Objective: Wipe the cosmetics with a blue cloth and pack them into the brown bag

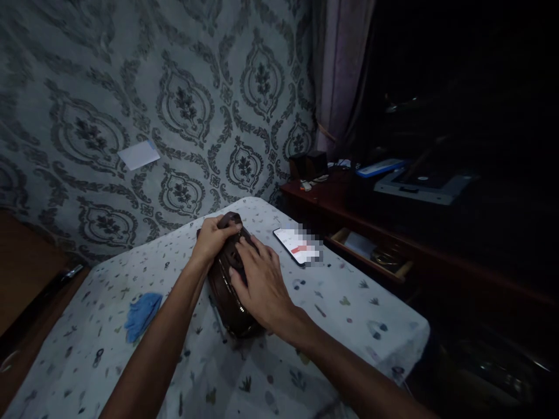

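A dark brown bag (222, 285) with shiny zippers lies on a bed with a patterned white sheet (174, 361). My left hand (212, 237) grips the far end of the bag, its thumb pressed on the brown material near the top. Resting across the bag's upper right side is my right hand (262, 282), with its fingers apart and the thumb spread on the bag's face. A blue cloth (142, 316) lies crumpled to the left of the bag. To its right is a phone (294, 244) with a lit screen.
Behind the bed is a patterned wall with a white card (140, 155) on it. At the right stands a dark red desk (332, 203) with an open drawer (371, 256), a grey device (423, 183) and small items on top. A curtain hangs in the corner.
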`<state>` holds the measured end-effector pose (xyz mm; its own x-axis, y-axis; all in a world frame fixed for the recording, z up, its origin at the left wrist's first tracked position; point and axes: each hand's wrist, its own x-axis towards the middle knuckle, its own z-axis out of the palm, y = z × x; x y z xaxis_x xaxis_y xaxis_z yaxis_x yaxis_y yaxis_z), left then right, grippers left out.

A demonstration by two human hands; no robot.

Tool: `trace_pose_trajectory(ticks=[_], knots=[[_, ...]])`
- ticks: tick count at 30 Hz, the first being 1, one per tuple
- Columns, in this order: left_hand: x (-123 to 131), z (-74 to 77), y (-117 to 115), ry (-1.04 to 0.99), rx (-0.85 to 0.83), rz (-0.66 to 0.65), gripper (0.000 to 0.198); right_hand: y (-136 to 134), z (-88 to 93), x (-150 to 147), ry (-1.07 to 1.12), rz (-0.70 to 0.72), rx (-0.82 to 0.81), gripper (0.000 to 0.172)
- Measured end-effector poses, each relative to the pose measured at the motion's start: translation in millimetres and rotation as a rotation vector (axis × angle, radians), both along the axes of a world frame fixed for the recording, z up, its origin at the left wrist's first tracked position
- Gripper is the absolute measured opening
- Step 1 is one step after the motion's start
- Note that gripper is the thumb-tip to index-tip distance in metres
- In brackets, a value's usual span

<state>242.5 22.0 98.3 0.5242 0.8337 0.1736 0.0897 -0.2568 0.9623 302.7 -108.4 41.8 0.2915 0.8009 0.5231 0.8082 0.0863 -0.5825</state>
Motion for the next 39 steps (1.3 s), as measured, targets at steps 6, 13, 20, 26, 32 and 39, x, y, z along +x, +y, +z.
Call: trace_pose_trajectory(ticks=[6,13,20,26,32,39], knots=[[-1.1,-1.0,-2.0,-0.003,-0.034,0.001,0.033,-8.4,-21.8,5.5,0.050,-0.023,0.155,0.048],[-0.2,-3.4,2.2,0.010,-0.068,-0.009,0.032,-12.8,-20.4,3.2,0.018,-0.034,0.135,0.042],[-2.6,-0.2,-4.4,-0.003,-0.057,0.005,0.033,-10.3,-24.2,0.2,0.061,-0.038,0.158,0.040],[-4.9,-0.3,-5.9,0.007,-0.082,-0.023,0.033,-10.4,-28.5,2.2,0.086,0.006,0.168,0.041],[-7.9,1.0,-7.7,0.021,-0.167,-0.097,0.036,-11.3,-22.2,7.3,0.080,0.026,0.117,0.047],[-4.5,-3.3,-9.4,0.004,-0.165,-0.073,0.038,-11.6,-26.0,13.1,0.198,0.045,0.188,0.043]])
